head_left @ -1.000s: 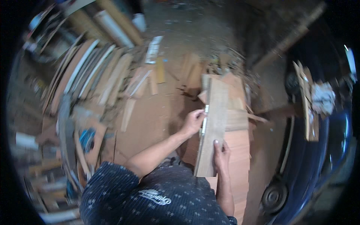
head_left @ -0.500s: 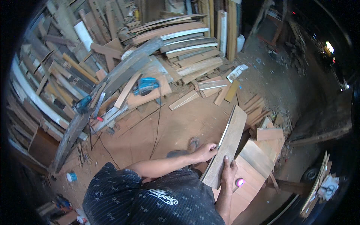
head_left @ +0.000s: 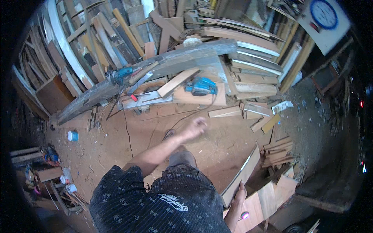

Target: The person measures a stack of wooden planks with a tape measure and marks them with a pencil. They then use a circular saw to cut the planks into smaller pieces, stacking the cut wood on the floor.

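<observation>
A flat wooden board (head_left: 244, 171) stands tilted at my right side, its pale long edge facing left. My right hand (head_left: 239, 195) grips it near its lower end, fingers on the side away from me. My left hand (head_left: 194, 129) is off the board, held out over the floor with nothing visible in it; its fingers look curled but are smeared by motion. Beyond it, a blue power planer (head_left: 201, 86) rests on a wide plank. Below the board are pale joined boards (head_left: 256, 207), with a small round pink-and-white object (head_left: 244, 215) beside my right wrist.
A long grey beam (head_left: 155, 66) crosses ahead, with a blue power tool (head_left: 119, 74) at its left part. Stacked planks (head_left: 254, 68) and leaning timber fill the back. Wood offcuts (head_left: 278, 152) lie right; a cable (head_left: 127, 134) trails over the floor. A blue-rimmed clock (head_left: 323, 14) hangs far right.
My left hand has let go of the board's edge and moved forward, away from it. My right hand keeps its hold. The view has turned left.
</observation>
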Motion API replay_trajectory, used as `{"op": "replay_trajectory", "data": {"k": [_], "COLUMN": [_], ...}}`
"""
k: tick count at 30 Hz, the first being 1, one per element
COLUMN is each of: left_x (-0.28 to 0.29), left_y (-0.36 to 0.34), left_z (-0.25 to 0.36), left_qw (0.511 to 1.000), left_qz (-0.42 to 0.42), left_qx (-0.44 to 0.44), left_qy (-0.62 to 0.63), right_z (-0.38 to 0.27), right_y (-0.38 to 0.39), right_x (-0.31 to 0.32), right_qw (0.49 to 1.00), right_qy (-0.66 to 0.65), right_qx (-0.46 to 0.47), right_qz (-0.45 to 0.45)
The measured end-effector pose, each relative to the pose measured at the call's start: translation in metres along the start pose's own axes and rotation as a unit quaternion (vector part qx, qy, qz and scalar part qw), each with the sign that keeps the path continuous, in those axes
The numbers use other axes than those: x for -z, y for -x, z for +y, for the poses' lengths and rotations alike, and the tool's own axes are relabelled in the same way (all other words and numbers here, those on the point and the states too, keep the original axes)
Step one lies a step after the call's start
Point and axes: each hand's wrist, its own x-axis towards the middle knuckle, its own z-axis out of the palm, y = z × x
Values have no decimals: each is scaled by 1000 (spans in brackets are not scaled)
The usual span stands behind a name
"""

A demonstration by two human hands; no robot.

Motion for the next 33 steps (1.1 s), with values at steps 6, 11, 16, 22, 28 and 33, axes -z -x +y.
{"op": "replay_trajectory", "data": {"k": [6, 11, 16, 22, 28, 33], "left_x": [342, 614, 658, 746, 718, 759], "left_y": [-116, -154, -196, -218, -205, -131], "left_z": [-45, -121, -112, -179, -175, -194], "left_qw": [903, 717, 645, 745, 747, 749], "left_qz": [376, 635, 634, 393, 341, 412], "left_qx": [12, 72, 109, 365, 239, 247], "left_qy": [206, 278, 413, -396, -517, -457], "right_z": [4, -7, -22, -21, -43, -19], "right_y": [-26, -5, 15, -9, 11, -27], "right_x": [-93, -201, -257, -298, -351, -318], "right_qw": [998, 996, 980, 980, 974, 991], "right_qy": [41, 12, 91, 85, 163, 103], "right_qx": [-54, -66, -174, -173, -126, -43], "right_qz": [17, -58, 21, -39, 89, 69]}}
